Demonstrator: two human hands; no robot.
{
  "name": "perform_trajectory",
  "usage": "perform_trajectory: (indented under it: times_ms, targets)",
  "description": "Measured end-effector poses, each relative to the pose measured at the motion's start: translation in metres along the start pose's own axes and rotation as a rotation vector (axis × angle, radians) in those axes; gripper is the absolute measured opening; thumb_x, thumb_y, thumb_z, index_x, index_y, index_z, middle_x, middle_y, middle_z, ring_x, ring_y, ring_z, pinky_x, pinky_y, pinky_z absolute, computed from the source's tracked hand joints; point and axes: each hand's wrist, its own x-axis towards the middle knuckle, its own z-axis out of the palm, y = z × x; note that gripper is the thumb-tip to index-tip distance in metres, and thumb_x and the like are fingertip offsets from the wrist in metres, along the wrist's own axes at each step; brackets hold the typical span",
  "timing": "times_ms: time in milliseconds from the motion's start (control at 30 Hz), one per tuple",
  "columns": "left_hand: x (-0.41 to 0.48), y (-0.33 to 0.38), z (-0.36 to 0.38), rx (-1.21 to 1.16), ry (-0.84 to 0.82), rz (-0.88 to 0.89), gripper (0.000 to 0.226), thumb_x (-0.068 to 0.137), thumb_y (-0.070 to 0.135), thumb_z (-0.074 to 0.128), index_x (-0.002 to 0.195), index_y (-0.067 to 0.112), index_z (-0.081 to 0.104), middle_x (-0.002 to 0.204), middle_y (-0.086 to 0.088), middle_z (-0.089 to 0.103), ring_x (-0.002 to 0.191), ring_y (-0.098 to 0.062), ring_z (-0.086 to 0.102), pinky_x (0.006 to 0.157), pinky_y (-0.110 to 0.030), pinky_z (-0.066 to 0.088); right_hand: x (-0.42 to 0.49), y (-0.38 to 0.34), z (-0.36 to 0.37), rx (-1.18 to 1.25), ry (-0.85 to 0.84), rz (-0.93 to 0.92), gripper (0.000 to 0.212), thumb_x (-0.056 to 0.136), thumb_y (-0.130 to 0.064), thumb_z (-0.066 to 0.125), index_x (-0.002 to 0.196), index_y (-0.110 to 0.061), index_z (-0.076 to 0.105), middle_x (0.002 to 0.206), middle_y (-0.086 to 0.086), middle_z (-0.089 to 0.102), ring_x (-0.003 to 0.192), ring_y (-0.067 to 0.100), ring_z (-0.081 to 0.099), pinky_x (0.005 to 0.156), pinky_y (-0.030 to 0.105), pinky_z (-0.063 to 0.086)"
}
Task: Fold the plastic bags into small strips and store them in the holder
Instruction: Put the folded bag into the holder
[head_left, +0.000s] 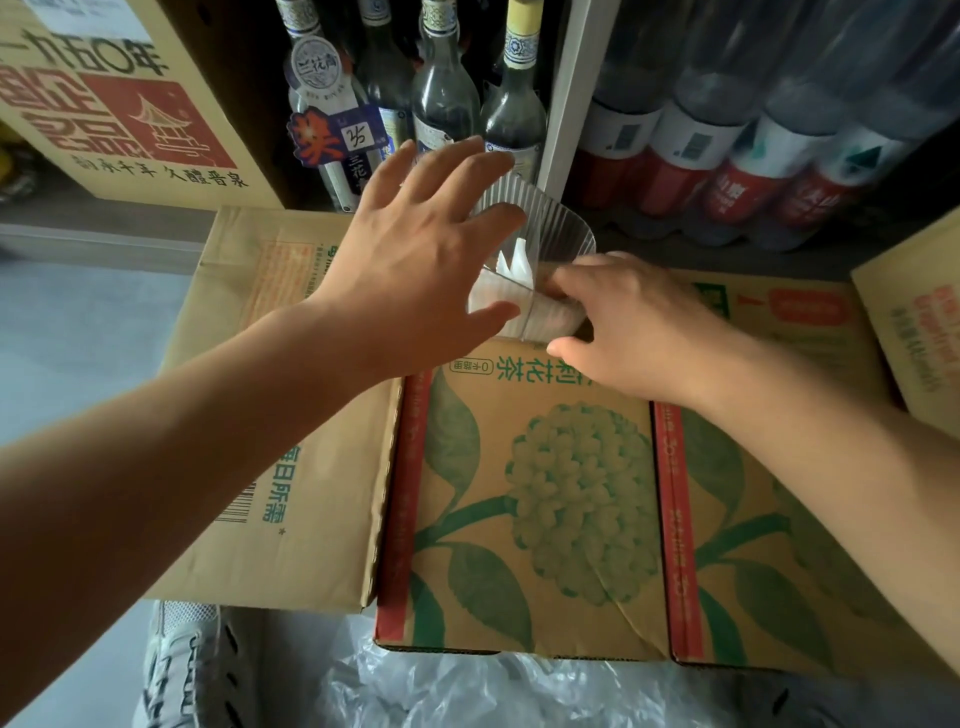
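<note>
Loose plastic bags (467, 691) wait at cardboard box's (571, 623) near edge. Clear ribbed holder (540, 228) sits at far edge btwn both hands, folded strips (511, 265) inside. R hand (639, 332) curls round its near side, thumb under. L hand (415, 249) spread, fingers straight, touching rim.

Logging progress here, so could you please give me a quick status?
Left hand open, fingers spread on holder. Right hand grips holder's base. Folded strips inside. Loose bag by box; nothing in the way.

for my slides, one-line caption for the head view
Right hand grips clear holder with folded bag on cardboard box; left hand spread over it
</note>
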Motion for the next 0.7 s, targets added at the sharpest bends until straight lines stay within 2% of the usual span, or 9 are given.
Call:
perform_trajectory:
  times_ms: [133,267,400,500,633,700]
  targets:
    - [0.0,0.0,0.001,0.006,0.001,-0.008,0.064,0.08,0.057,0.072,0.133,0.022,0.061,0.158,-0.008,0.039,0.152,-0.03,0.026,0.122,-0.061,0.018,0.003,0.0,0.005,0.048,-0.027,0.009,0.033,0.089,-0.044,0.071,0.109,-0.019,0.065,0.116,-0.004,0.056,0.111,0.021,0.056,0.092,0.041,0.05]
    - [0.0,0.0,0.001,0.007,0.006,-0.007,0.063,0.081,0.056,0.071,0.132,0.022,0.062,0.158,-0.008,0.039,0.152,-0.03,0.026,0.122,-0.061,0.018,0.001,0.0,-0.001,0.059,-0.043,-0.014,0.023,0.092,-0.037,0.069,0.099,-0.022,0.052,0.092,-0.012,0.054,0.1,0.019,0.055,0.081,0.037,0.045]
    - [0.0,0.0,0.001,0.011,0.002,-0.008,0.063,0.081,0.057,0.071,0.132,0.022,0.062,0.158,-0.008,0.038,0.152,-0.03,0.026,0.121,-0.062,0.019,0.003,-0.003,-0.004,0.03,-0.074,-0.004,0.023,0.092,-0.036,0.07,0.108,-0.021,0.062,0.104,-0.002,0.063,0.106,0.024,0.059,0.088,0.039,0.049]
    - [0.0,0.0,0.001,0.013,0.007,-0.008,0.062,0.081,0.056,0.071,0.131,0.021,0.062,0.158,-0.008,0.039,0.152,-0.031,0.026,0.121,-0.062,0.019,0.002,-0.003,-0.002,0.063,-0.08,0.006,0.023,0.093,-0.034,0.07,0.109,-0.019,0.064,0.104,-0.001,0.064,0.104,0.024,0.06,0.088,0.04,0.05]
    - [0.0,0.0,0.001,0.025,-0.005,-0.006,0.063,0.083,0.057,0.071,0.134,0.021,0.06,0.159,-0.008,0.037,0.153,-0.03,0.024,0.122,-0.062,0.017,0.004,0.002,0.005,0.054,-0.053,0.013,0.011,0.095,-0.027,0.065,0.089,-0.019,0.059,0.087,-0.004,0.061,0.088,0.023,0.059,0.075,0.037,0.046]
    - [0.0,0.0,0.001,0.028,-0.01,-0.01,0.064,0.083,0.057,0.07,0.135,0.021,0.059,0.16,-0.008,0.035,0.153,-0.029,0.022,0.123,-0.061,0.016,0.005,0.003,0.006,0.061,-0.042,0.031,0.024,0.096,-0.025,0.063,0.076,-0.024,0.051,0.076,-0.009,0.051,0.081,0.022,0.054,0.07,0.035,0.039]
